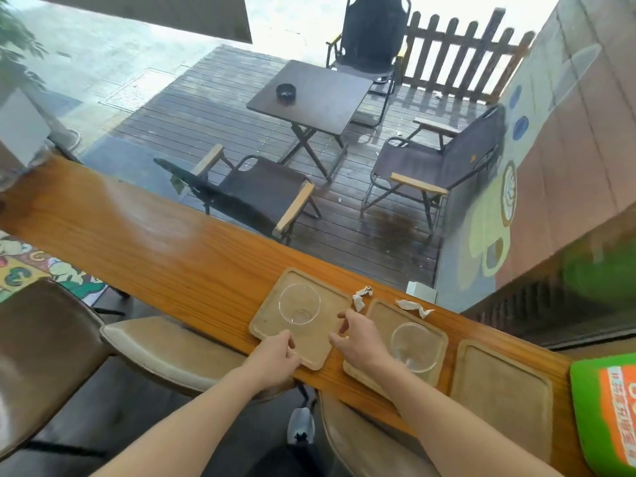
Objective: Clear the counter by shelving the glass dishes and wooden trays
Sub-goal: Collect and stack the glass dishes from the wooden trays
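Observation:
Three pale wooden trays lie in a row on the long wooden counter (pixel 155 249). The left tray (pixel 268 321) carries a clear glass dish (pixel 299 304). A second glass dish (pixel 414 346) sits on the middle tray (pixel 382 315), while the right tray (pixel 499 383) is bare. My left hand (pixel 277 354) pinches the near edge of the left tray. My right hand (pixel 358 339) grips that tray's right edge, between the left and middle trays. The tray rests flat on the counter.
Two crumpled paper napkins (pixel 361 297) (pixel 414 307) lie behind the trays. A green and orange card (pixel 612 407) sits at the counter's right end. Padded stools (pixel 165 349) (pixel 44 346) stand below me. Beyond the glass is a deck with a folding table and chairs.

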